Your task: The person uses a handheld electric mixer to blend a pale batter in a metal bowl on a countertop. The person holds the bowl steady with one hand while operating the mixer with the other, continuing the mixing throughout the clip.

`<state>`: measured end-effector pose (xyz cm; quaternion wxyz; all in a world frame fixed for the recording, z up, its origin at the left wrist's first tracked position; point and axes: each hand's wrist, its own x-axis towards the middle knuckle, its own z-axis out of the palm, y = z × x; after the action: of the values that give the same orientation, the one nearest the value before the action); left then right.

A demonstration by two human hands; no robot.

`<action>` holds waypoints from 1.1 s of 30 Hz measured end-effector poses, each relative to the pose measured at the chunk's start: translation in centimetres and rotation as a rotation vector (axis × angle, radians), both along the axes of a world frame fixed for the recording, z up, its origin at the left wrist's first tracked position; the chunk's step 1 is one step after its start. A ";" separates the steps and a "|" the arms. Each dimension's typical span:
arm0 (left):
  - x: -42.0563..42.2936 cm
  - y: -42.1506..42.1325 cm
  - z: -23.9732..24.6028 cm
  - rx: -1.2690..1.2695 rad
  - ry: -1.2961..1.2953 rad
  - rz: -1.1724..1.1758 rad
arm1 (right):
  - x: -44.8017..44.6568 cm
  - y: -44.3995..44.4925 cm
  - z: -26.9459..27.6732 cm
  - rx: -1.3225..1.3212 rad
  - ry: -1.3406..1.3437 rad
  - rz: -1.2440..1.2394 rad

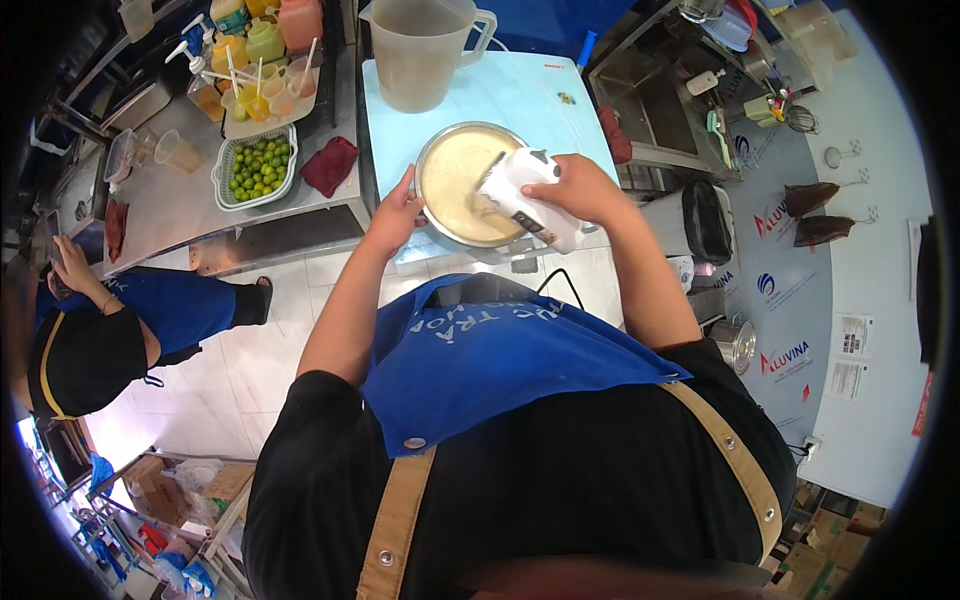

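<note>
My right hand (581,191) grips a white electric hand mixer (529,195), which is tilted over a round metal bowl (429,219). Its beaters reach down into a pale yellow creamy mixture (457,180) and are mostly hidden. At the bowl's left side, my left hand (399,214) holds the rim, thumb up and fingers against the outer wall. The bowl stands near the front edge of a light blue work surface (547,97). Behind it is a large translucent measuring jug (416,60) with a handle.
On the steel counter (187,225) to the left are a white basket (217,176) of green limes, a dark red cloth (330,166) and several pump bottles. A co-worker (97,337) stands at far left. A black cord (562,277) hangs between me and the work surface.
</note>
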<state>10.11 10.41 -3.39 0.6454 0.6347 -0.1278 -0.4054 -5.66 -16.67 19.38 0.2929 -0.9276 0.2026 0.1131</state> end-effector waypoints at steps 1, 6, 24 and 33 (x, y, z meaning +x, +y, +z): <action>-0.6 0.3 -0.2 -0.006 0.009 0.015 | 0.6 0.4 -0.3 -0.001 -0.019 -0.002; -5.2 0.7 0.5 0.009 0.067 -0.002 | 3.9 0.5 -1.7 -0.076 -0.089 -0.058; -7.2 0.3 1.8 -0.003 0.064 -0.022 | 5.4 0.4 -1.8 -0.166 -0.093 0.029; -7.2 0.5 1.7 0.073 -0.023 -0.026 | 2.2 -1.5 1.4 -0.227 0.077 0.061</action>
<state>2.88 10.87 -1.64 0.6150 0.6608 -0.1282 -0.4107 -3.45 -18.17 20.74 0.1742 -0.9555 0.1971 0.1339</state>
